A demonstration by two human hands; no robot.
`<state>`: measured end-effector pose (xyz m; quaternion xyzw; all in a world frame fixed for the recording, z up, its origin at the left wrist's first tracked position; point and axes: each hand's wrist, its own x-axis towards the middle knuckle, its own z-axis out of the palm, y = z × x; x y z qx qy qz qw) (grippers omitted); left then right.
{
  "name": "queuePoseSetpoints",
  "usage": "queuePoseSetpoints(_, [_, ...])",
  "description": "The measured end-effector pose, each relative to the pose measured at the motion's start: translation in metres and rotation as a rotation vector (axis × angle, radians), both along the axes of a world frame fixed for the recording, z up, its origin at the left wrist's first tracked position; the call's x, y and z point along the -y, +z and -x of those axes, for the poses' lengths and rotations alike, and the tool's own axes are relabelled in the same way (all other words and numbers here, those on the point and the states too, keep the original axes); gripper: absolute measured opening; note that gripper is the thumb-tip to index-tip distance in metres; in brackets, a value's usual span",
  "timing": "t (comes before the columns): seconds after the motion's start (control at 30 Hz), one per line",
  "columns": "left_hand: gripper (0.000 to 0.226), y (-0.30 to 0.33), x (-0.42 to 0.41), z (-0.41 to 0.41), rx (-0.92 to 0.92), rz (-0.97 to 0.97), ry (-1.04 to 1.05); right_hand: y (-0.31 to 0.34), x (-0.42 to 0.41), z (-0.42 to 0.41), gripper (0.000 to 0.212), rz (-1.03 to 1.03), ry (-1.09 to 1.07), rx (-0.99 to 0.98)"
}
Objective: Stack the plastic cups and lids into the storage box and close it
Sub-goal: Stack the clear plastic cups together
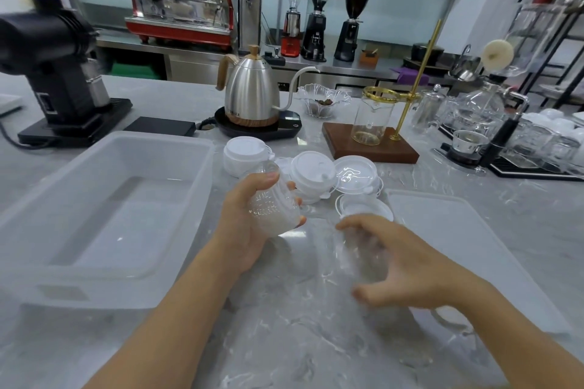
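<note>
A second clear cup under the right hand is blurred and barely made out; whether it is gripped cannot be told, the fingers being curved and spread around it. A clear plastic cup is held tilted above the tabletop in the left hand, fingers wrapped round it. The storage box is seen open at left, white lids just beyond the hands.

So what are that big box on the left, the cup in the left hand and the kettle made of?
The storage box looks like frosted, semi-clear plastic: milky walls with the counter showing dimly through. The cup held by the left hand seems thin clear plastic, ribbed, the fingers visible through it. The kettle looks like brushed steel with a soft sheen, and its handle appears to be wood.
</note>
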<state>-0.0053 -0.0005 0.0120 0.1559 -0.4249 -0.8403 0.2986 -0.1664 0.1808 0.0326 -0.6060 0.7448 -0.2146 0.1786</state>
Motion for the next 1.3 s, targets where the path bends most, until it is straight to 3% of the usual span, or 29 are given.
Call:
queuePoseSetpoints(0.2, [0.031, 0.000, 0.000, 0.000, 0.001, 0.008, 0.020, 0.027, 0.040, 0.017, 0.072, 0.362, -0.008, 0.421])
queuePoseSetpoints(0.37, [0.033, 0.003, -0.003, -0.003, -0.032, 0.099, 0.043, 0.028, 0.081, -0.004, 0.074, 0.487, 0.018, 0.544])
queuePoseSetpoints(0.5, [0.092, 0.001, -0.002, -0.002, 0.006, 0.103, 0.063, 0.003, 0.089, -0.014, 0.074, 0.550, 0.017, 0.616])
queuePoseSetpoints(0.53, [0.095, 0.001, -0.003, -0.001, 0.008, 0.127, 0.059, -0.001, 0.089, -0.015, 0.075, 0.551, 0.022, 0.606])
queuePoseSetpoints(0.7, [0.070, -0.006, -0.007, 0.002, 0.071, 0.267, 0.064, -0.011, 0.088, -0.016, 0.074, 0.569, 0.026, 0.591])
queuePoseSetpoints(1.1, [0.066, -0.006, -0.008, 0.000, 0.120, 0.372, 0.046, -0.010, 0.082, -0.018, 0.085, 0.513, 0.094, 0.595])
queuePoseSetpoints(1.3, [0.067, -0.006, -0.016, 0.001, 0.091, 0.433, -0.005, -0.010, 0.079, -0.024, 0.085, 0.418, 0.331, 0.749])
